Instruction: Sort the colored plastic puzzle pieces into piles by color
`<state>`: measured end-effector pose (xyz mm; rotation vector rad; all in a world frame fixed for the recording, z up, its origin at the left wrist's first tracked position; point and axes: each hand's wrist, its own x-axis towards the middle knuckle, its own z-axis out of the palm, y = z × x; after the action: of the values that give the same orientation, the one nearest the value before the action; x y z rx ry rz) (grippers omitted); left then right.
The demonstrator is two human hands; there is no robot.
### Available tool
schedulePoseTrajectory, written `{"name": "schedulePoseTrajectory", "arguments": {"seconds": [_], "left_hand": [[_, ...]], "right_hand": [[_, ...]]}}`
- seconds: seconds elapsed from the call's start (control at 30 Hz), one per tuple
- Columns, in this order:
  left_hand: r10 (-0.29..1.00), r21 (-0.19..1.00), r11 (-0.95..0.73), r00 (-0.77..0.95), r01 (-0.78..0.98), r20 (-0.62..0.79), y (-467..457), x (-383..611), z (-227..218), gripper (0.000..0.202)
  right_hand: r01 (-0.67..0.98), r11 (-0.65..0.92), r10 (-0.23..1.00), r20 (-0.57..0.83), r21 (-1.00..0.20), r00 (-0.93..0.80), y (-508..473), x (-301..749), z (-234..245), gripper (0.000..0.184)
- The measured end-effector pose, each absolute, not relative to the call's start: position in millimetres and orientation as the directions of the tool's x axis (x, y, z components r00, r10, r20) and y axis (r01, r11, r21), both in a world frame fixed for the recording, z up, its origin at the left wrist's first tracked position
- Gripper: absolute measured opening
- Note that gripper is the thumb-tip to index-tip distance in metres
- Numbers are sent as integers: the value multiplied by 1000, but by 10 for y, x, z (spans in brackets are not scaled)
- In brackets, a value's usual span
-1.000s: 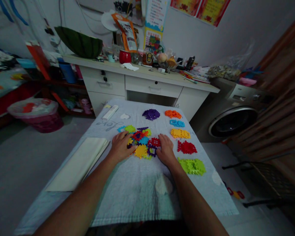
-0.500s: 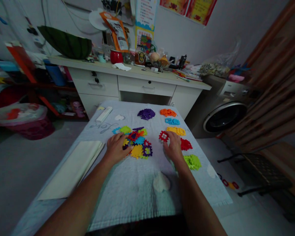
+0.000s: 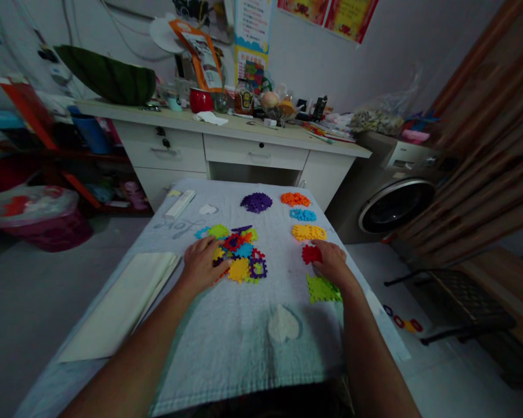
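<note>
Head view showed purple pieces (image 3: 256,202), orange pieces (image 3: 295,200), blue pieces (image 3: 303,215), yellow pieces (image 3: 308,232), red pieces (image 3: 310,254) and green pieces (image 3: 322,290) grouped by colour on the tabletop (image 3: 244,331); a mixed heap (image 3: 244,251) there seemed left unsorted. It had no clear front, its long axis running roughly far-left to near-right. The left hand (image 3: 200,261) lay at its left edge, the right hand (image 3: 332,260) over the red pieces; whether either grip was clamped, I could not tell.

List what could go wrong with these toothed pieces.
The right hand, at the red pieces, has its wrist over part of the green pile and might drag it askew. The blue pile lies close to the orange pile; a nudge could mix them. The left hand is at the multicolored heap, whose overlapping pieces may slide.
</note>
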<state>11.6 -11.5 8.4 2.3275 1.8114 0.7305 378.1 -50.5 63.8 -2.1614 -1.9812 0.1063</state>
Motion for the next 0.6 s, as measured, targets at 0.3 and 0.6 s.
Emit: {"name": "schedulePoseTrajectory", "arguments": {"seconds": [0.3,0.6], "left_hand": [[927,452,-270,103,850,361,-77,84,7,46],[927,481,-222,31,848,373,-78,30,49,41]], "right_hand": [[941,165,976,187,-297,-112,-421,3253,838,45],[805,406,914,211,-433,-347,-386,2237,577,54]]}}
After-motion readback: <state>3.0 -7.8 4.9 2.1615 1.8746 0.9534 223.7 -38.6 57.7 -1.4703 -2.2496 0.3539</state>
